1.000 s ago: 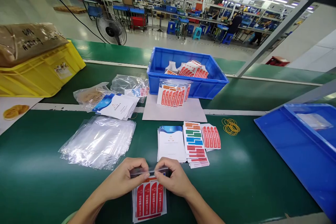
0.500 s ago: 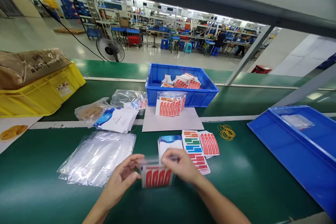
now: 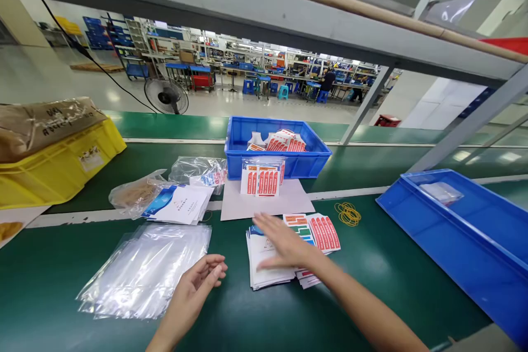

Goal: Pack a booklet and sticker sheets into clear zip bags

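Observation:
My right hand is stretched out flat over a stack of white and blue booklets, fingers extended, holding nothing. It hides part of the booklets and of the colour-striped sticker sheets beside them. Red sticker sheets lie fanned at the right of that pile. My left hand hovers left of the booklets with loosely curled fingers and nothing visible in them. Close to it lies a pile of clear plastic bags. Filled clear bags of red stickers lean on the front of a blue bin.
A white board lies under the filled bags. Yellow rubber bands sit right of the sheets. A large blue bin stands at right, a yellow crate at left. More booklets lie back left. A metal beam crosses overhead.
The bag of red stickers has left my hands; a bag now stands at the front of the leaning group. My right hand has moved onto the booklets. The view has tilted up.

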A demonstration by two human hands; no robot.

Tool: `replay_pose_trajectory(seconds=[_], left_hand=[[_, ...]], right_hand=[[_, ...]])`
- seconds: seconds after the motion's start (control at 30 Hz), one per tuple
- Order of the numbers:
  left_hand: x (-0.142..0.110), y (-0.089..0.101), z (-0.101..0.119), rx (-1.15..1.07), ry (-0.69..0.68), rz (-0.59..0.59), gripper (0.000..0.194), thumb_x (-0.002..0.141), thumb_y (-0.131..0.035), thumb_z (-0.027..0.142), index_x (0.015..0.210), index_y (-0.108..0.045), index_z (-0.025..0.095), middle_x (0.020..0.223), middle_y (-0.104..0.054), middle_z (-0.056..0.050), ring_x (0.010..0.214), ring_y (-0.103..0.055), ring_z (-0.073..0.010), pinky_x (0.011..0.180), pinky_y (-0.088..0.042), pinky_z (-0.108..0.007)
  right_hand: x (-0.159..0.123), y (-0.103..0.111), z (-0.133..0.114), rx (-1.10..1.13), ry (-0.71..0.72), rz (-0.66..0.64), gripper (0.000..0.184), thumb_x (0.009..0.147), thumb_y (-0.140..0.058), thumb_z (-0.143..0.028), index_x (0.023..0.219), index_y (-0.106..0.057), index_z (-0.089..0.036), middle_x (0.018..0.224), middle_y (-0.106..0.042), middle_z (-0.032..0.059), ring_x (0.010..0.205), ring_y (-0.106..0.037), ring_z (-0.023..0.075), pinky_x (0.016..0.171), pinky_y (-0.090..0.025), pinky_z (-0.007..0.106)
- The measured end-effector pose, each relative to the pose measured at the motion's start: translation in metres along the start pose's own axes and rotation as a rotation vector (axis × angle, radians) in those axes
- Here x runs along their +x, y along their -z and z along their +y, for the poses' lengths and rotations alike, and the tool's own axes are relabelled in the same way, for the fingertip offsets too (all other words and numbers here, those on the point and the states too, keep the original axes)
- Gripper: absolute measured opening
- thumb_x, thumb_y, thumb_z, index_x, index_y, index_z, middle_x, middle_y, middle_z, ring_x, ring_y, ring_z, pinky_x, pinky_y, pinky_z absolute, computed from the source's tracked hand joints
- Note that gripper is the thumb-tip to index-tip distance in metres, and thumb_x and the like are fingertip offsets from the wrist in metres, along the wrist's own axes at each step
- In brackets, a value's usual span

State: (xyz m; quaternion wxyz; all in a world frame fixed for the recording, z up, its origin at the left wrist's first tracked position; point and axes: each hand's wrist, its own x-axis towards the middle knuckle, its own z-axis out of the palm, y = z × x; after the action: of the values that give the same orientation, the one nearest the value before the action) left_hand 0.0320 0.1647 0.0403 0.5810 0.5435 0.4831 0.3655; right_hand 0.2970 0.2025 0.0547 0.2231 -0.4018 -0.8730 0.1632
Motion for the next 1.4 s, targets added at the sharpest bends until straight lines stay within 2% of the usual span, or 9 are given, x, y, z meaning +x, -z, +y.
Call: replay_pose_trajectory(seconds=[0.1, 0.3, 0.4, 0.5, 0.57, 0.7, 0.9, 1.2, 1.4], left_hand=[[0.003, -0.002, -0.007, -0.006, 0.070, -0.070, 0.036, 0.083, -0.054, 0.051, 0.100, -0.063, 0.020, 0.093, -0.066, -0.006, 0.087, -0.061, -0.0206, 0.076, -0.049, -0.030], [-0.003, -0.031, -0.007, -0.148, 0.211, -0.174, 0.033, 0.083, -0.057, 0.047, 0.093, -0.068, 0.017, 0.088, -0.069, -0.008, 0.087, -0.063, -0.0223, 0.078, -0.049, -0.032], [-0.009, -0.047, -0.012, -0.479, 0.299, -0.175, 0.032, 0.082, -0.060, 0.044, 0.095, -0.070, 0.017, 0.092, -0.072, -0.010, 0.087, -0.065, -0.0236, 0.078, -0.051, -0.033], [-0.013, -0.054, -0.018, -0.702, 0.414, 0.002, 0.034, 0.075, -0.071, 0.033, 0.105, -0.066, 0.019, 0.094, -0.074, -0.006, 0.089, -0.068, -0.0247, 0.078, -0.053, -0.033], [-0.012, -0.052, -0.018, -0.704, 0.494, 0.058, 0.048, 0.072, -0.074, 0.027, 0.117, -0.059, 0.022, 0.093, -0.075, -0.004, 0.087, -0.070, -0.0259, 0.077, -0.055, -0.036], [-0.007, -0.040, -0.009, -0.619, 0.588, 0.133, 0.070, 0.069, -0.076, 0.022, 0.132, -0.045, 0.025, 0.085, -0.075, -0.004, 0.076, -0.072, -0.0275, 0.069, -0.059, -0.040], [-0.006, -0.040, 0.004, -0.644, 0.578, 0.191, 0.070, 0.070, -0.075, 0.020, 0.133, -0.045, 0.023, 0.086, -0.075, -0.006, 0.081, -0.072, -0.0296, 0.067, -0.060, -0.039], [-0.006, -0.042, 0.010, -0.707, 0.550, 0.195, 0.064, 0.074, -0.070, 0.021, 0.133, -0.046, 0.021, 0.105, -0.073, -0.010, 0.094, -0.069, -0.0317, 0.076, -0.060, -0.041], [-0.007, -0.043, 0.000, -0.825, 0.497, 0.115, 0.062, 0.078, -0.067, 0.019, 0.136, -0.045, 0.018, 0.119, -0.067, -0.013, 0.111, -0.060, -0.0341, 0.095, -0.049, -0.049]], right_hand=[[-0.051, -0.038, -0.017, -0.250, -0.041, -0.151, 0.102, 0.074, -0.066, -0.056, 0.147, -0.018, -0.004, 0.152, -0.018, 0.0234, 0.142, -0.012, 0.0352, 0.113, -0.023, 0.052], [-0.074, -0.060, -0.038, -0.327, 0.005, 0.109, 0.060, 0.086, -0.043, -0.010, 0.144, -0.029, -0.008, 0.144, -0.041, 0.0178, 0.138, -0.030, 0.0276, 0.106, -0.040, 0.044], [-0.065, -0.066, -0.061, -0.221, 0.002, 0.206, 0.058, 0.087, -0.045, -0.018, 0.143, -0.032, -0.010, 0.142, -0.044, 0.0177, 0.135, -0.035, 0.0288, 0.105, -0.040, 0.046], [-0.059, -0.065, -0.077, -0.087, 0.124, 0.189, 0.057, 0.088, -0.052, -0.039, 0.138, -0.038, -0.015, 0.137, -0.051, 0.0139, 0.132, -0.041, 0.0259, 0.106, -0.039, 0.041], [-0.056, -0.053, -0.069, -0.070, 0.082, 0.201, 0.054, 0.088, -0.054, -0.045, 0.133, -0.043, -0.017, 0.131, -0.057, 0.0113, 0.128, -0.045, 0.0240, 0.107, -0.038, 0.039], [-0.055, -0.005, -0.010, -0.373, -0.361, 0.177, 0.039, 0.092, -0.050, -0.026, 0.129, -0.048, -0.015, 0.129, -0.056, 0.0139, 0.124, -0.045, 0.0259, 0.105, -0.037, 0.043], [-0.043, 0.041, 0.062, -0.434, -0.394, -0.022, 0.023, 0.081, -0.064, -0.018, 0.103, -0.061, -0.012, 0.105, -0.061, 0.0133, 0.102, -0.055, 0.0270, 0.090, -0.045, 0.040], [-0.031, 0.054, 0.060, -0.346, -0.438, -0.061, 0.009, 0.078, -0.066, -0.014, 0.085, -0.060, -0.015, 0.089, -0.064, 0.0087, 0.089, -0.058, 0.0229, 0.081, -0.043, 0.033], [-0.048, 0.095, 0.009, -0.097, -0.434, 0.037, 0.012, 0.092, -0.050, -0.028, 0.084, -0.053, -0.020, 0.082, -0.064, -0.0009, 0.072, -0.059, 0.0130, 0.064, -0.044, 0.023]])
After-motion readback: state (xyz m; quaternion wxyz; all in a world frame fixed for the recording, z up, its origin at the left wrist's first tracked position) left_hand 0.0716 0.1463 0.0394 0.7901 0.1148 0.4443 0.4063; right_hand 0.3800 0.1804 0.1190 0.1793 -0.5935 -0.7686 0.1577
